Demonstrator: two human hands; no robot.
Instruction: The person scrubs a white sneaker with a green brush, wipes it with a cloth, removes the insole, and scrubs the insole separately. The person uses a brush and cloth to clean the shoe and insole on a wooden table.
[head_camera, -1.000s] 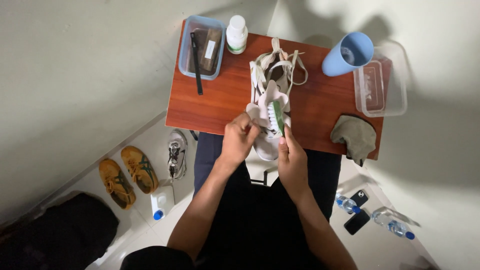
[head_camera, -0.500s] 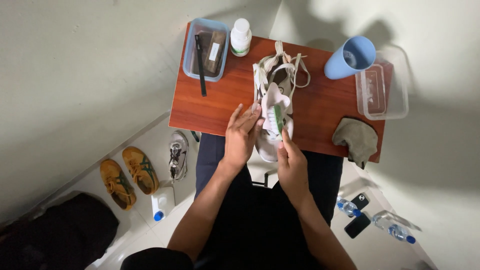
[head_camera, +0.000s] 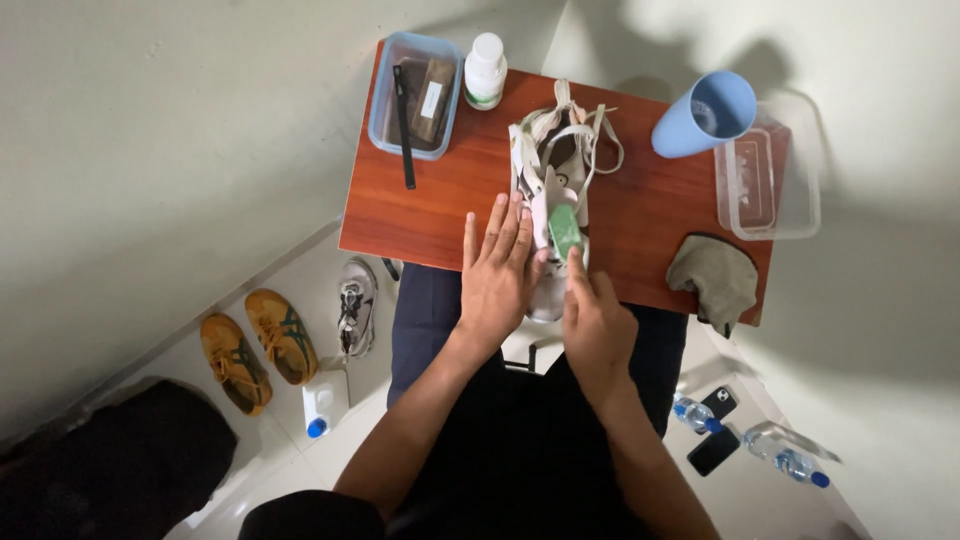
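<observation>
A white sneaker (head_camera: 552, 170) with loose laces lies lengthwise on the reddish wooden table (head_camera: 440, 200), its tongue pulled up. My left hand (head_camera: 497, 272) lies flat, fingers spread, against the shoe's left side near the toe. My right hand (head_camera: 594, 318) is at the table's front edge, its index finger reaching up to a small green tag (head_camera: 566, 230) on the shoe's tongue. Neither hand wraps around anything.
A blue-rimmed clear box (head_camera: 416, 95) with brushes and a white bottle (head_camera: 485, 70) stand at the table's back left. A blue cup (head_camera: 703, 114), a clear container (head_camera: 768, 182) and a grey cloth (head_camera: 716, 275) are on the right. Shoes (head_camera: 262, 340), bottles and phones (head_camera: 716, 430) lie on the floor.
My left hand has opened flat and slid to the shoe's left side. My right hand's finger has moved up onto the green tag. The view has shifted slightly.
</observation>
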